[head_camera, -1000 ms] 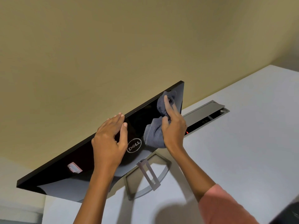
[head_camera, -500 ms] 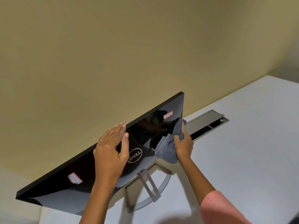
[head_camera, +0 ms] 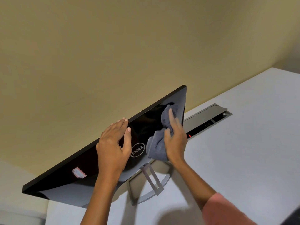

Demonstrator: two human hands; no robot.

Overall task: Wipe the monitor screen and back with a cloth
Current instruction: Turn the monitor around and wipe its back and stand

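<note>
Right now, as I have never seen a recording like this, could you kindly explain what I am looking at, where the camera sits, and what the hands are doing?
No machine here: a person does the work with two bare hands. The single picture comes from a wide-angle camera worn on their head, looking forward and down. A black monitor stands on a grey stand on a pale desk, its glossy back with the round logo facing the camera. The left hand rests flat near the top edge, steadying it. The right hand grips a grey cloth and presses it against the monitor's back. Behind lies an open cable hatch in the desk.

left hand flat with straight fingers; right hand curled, gripping.
</note>
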